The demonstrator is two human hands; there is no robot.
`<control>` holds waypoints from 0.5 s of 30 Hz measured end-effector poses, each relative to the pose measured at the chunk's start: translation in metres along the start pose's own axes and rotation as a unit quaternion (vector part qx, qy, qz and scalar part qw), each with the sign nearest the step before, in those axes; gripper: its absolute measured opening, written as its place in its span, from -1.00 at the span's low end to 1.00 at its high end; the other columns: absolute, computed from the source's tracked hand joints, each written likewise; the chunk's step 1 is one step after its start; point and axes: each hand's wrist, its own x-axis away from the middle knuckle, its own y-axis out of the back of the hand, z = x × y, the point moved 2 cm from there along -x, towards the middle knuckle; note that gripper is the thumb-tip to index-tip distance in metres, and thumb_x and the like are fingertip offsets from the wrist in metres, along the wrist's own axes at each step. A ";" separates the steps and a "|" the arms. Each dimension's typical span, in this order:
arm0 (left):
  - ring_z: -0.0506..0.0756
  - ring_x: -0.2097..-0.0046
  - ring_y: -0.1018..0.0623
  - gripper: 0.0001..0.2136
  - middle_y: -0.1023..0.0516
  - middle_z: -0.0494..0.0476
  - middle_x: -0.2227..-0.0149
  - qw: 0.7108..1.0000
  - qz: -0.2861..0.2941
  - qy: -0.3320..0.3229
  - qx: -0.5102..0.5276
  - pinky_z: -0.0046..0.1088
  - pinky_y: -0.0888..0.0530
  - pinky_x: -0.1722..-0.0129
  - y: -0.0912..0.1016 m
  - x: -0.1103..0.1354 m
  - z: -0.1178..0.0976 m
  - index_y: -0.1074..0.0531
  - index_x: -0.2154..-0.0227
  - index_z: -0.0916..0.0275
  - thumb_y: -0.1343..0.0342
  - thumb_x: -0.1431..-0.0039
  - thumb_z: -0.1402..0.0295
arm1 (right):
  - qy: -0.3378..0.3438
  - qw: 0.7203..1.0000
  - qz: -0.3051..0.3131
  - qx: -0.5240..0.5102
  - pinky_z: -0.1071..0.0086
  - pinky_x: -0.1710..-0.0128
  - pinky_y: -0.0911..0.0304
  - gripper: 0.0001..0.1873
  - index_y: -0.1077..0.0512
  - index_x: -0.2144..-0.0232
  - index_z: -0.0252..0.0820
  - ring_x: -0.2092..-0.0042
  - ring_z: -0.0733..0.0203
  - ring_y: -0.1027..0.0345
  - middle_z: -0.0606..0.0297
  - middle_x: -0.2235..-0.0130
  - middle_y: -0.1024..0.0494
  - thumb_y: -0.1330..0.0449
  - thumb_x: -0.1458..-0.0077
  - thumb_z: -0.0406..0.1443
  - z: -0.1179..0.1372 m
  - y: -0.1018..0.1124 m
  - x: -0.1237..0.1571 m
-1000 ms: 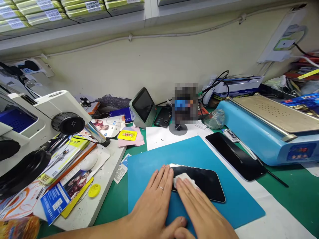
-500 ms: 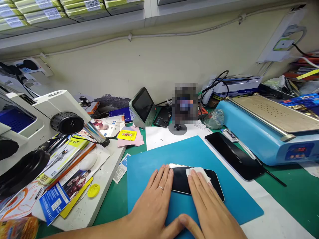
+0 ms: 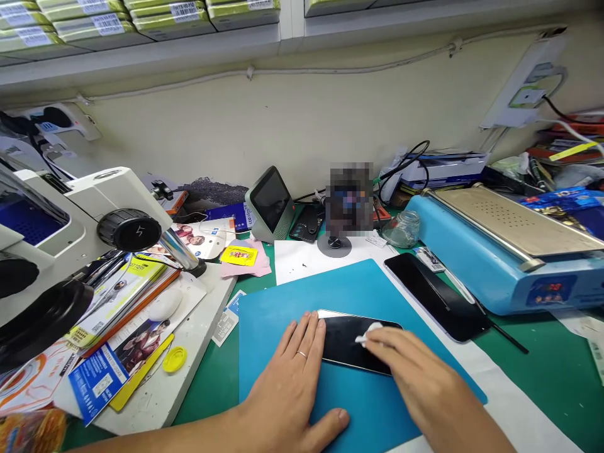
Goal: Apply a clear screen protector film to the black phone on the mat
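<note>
A phone [image 3: 346,341] with a black screen lies face up on the blue mat [image 3: 283,302]. My left hand [image 3: 295,365] rests flat over its left end, fingers stretched out and thumb spread; a ring is on one finger. Above the right part of the screen, my right hand [image 3: 415,371] pinches a crumpled white wipe [image 3: 369,333] between its fingertips. The phone's right end is partly hidden behind this hand. Whether the wipe touches the glass I cannot tell.
A second phone [image 3: 436,296] lies right of the mat, beside a blue heating machine [image 3: 495,264]. Behind stand a glass jar [image 3: 402,228] and a small smart display [image 3: 271,204]. At left, a microscope [image 3: 127,229] rises over a white board [image 3: 189,352] with packets and a yellow lid [image 3: 174,359].
My right hand has gone from lying flat on the wipe to pinching it bunched up, with the wrist turned to the right. The left hand keeps its place on the phone.
</note>
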 end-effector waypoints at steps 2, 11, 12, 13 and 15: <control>0.46 -0.44 0.16 0.08 0.38 0.34 -0.47 1.000 0.004 0.001 -0.001 0.26 -0.07 -0.34 0.000 0.000 0.000 0.80 -0.34 0.13 -0.14 -0.32 0.11 | -0.015 0.999 -0.013 0.025 0.25 -0.10 -0.44 -0.54 -0.55 -0.02 -0.14 -0.13 0.12 -0.45 0.15 -0.06 -0.59 0.08 -0.30 -0.45 -0.008 0.006 -0.016; 0.43 -0.44 0.18 0.07 0.36 0.36 -0.47 1.000 -0.001 0.021 0.013 0.22 -0.07 -0.36 -0.002 0.001 0.002 0.73 -0.37 0.17 -0.14 -0.30 0.07 | -0.013 0.991 0.131 0.017 0.09 -0.08 -0.40 -0.48 -0.34 -0.22 -0.20 -0.17 -0.04 -0.38 0.05 -0.19 -0.48 -0.16 -0.23 -0.23 0.039 -0.013 -0.049; 0.43 -0.44 0.20 0.08 0.36 0.35 -0.47 0.999 0.000 0.028 0.018 0.22 -0.07 -0.36 -0.002 0.002 0.002 0.71 -0.38 0.17 -0.16 -0.28 0.08 | -0.021 0.990 0.143 0.009 0.09 -0.06 -0.40 -0.48 -0.35 -0.19 -0.20 -0.15 -0.04 -0.39 0.05 -0.16 -0.49 -0.19 -0.19 -0.25 0.042 -0.014 -0.050; 0.44 -0.44 0.21 0.09 0.36 0.35 -0.47 0.999 0.000 0.034 0.021 0.22 -0.08 -0.36 -0.002 0.002 0.002 0.68 -0.39 0.18 -0.18 -0.27 0.09 | -0.028 0.988 0.152 0.002 0.09 -0.03 -0.41 -0.51 -0.38 -0.14 -0.19 -0.11 -0.04 -0.41 0.07 -0.12 -0.51 -0.21 -0.15 -0.27 0.044 -0.014 -0.053; 0.44 -0.44 0.23 0.09 0.35 0.35 -0.47 0.999 -0.003 0.041 0.026 0.23 -0.08 -0.36 -0.002 0.002 0.001 0.64 -0.40 0.20 -0.19 -0.24 0.09 | -0.038 0.985 0.168 -0.008 0.12 0.05 -0.41 -0.62 -0.42 -0.02 -0.16 -0.02 -0.01 -0.43 0.11 -0.02 -0.53 -0.24 -0.12 -0.30 0.047 -0.012 -0.060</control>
